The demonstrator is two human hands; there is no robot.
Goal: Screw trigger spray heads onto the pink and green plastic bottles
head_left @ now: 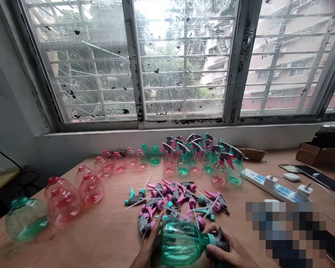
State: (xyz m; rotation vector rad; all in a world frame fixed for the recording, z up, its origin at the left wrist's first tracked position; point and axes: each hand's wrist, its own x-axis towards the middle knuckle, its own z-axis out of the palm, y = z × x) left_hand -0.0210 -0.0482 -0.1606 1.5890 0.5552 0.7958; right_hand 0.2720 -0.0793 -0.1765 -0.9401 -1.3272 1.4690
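A clear green spray bottle [181, 242] lies on its side between my hands, its neck pointing right. My left hand [153, 238] is closed round the bottle's base end, with part of the fingers hidden behind it. At the neck, my right hand [223, 247] grips the teal collar and grey head of the spray nozzle [219, 240], which sits on the bottle's mouth. Just beyond the bottle lies a pile of loose spray nozzles [181, 193] in pink, teal and grey, with thin white tubes.
Open pink bottles [64, 210] and a green bottle [26, 219] line the left side. Several bottles with nozzles [197, 160] stand at the back. A power strip [276, 186], phones [321, 176] and a cardboard box [321, 152] are at right. A window is behind.
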